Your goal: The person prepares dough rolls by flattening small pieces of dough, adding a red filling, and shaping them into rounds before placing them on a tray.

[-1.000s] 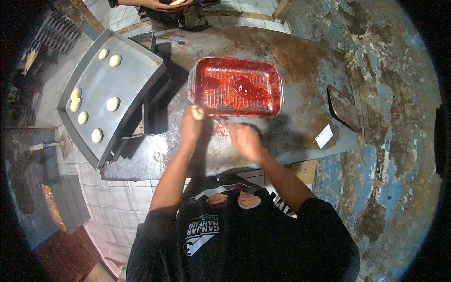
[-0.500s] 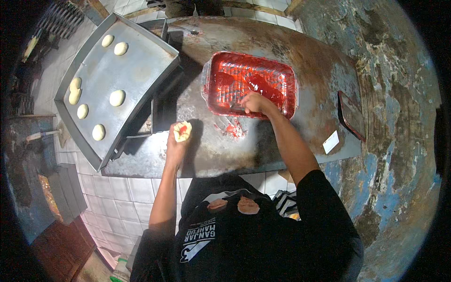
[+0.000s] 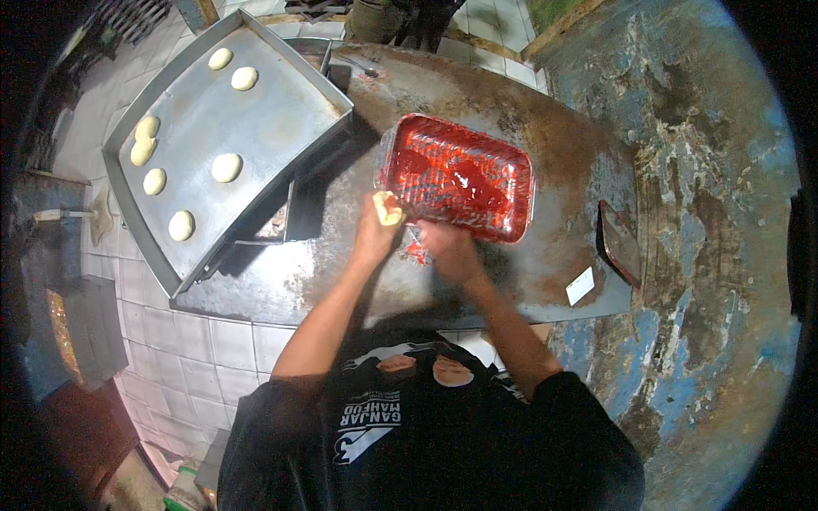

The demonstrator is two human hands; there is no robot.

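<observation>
My left hand [image 3: 375, 232] grips a pale dough piece [image 3: 388, 209] with red filling on it, at the lower left corner of a shallow container [image 3: 526, 183] coated in glossy red filling. My right hand [image 3: 445, 249] is beside it, just below the container's near edge, closed and blurred by motion; what it holds is hidden. A red smear [image 3: 418, 255] lies on the metal table between and below my hands. At the left, a large metal tray [image 3: 264, 119] bears several round pale dough balls [image 3: 226, 168], two of them touching.
A spoon-like utensil [image 3: 371, 72] lies at the back of the worn table [image 3: 545, 289]. At the right are a dark-rimmed flat pan [image 3: 619, 243] and a white card [image 3: 580, 286]. A person's legs [image 3: 377, 21] show behind the table; a peeling wall or floor surface fills the right side.
Since half a second ago my left hand has moved up and right with the dough to the container's corner. My right hand has come down out of the container toward it.
</observation>
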